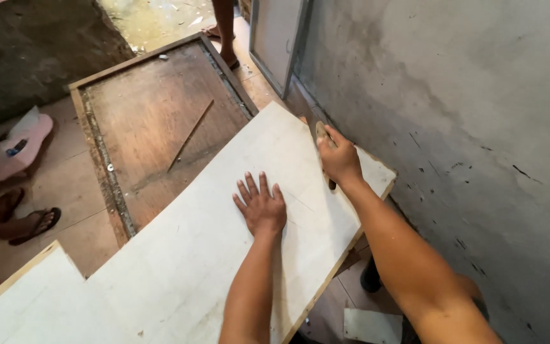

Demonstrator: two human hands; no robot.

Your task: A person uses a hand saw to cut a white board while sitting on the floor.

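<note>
White board (179, 255) lies flat and long across the floor (77, 185), its far end by the grey wall (453, 127). Left hand (261, 205) spread wide, palm pressed on the board. Right hand (338, 159) closed around a handsaw's handle (321, 135) at the far edge; blade mostly hidden. Likely sawing: lean on the left palm, keep fingers off the cut line, stroke evenly.
</note>
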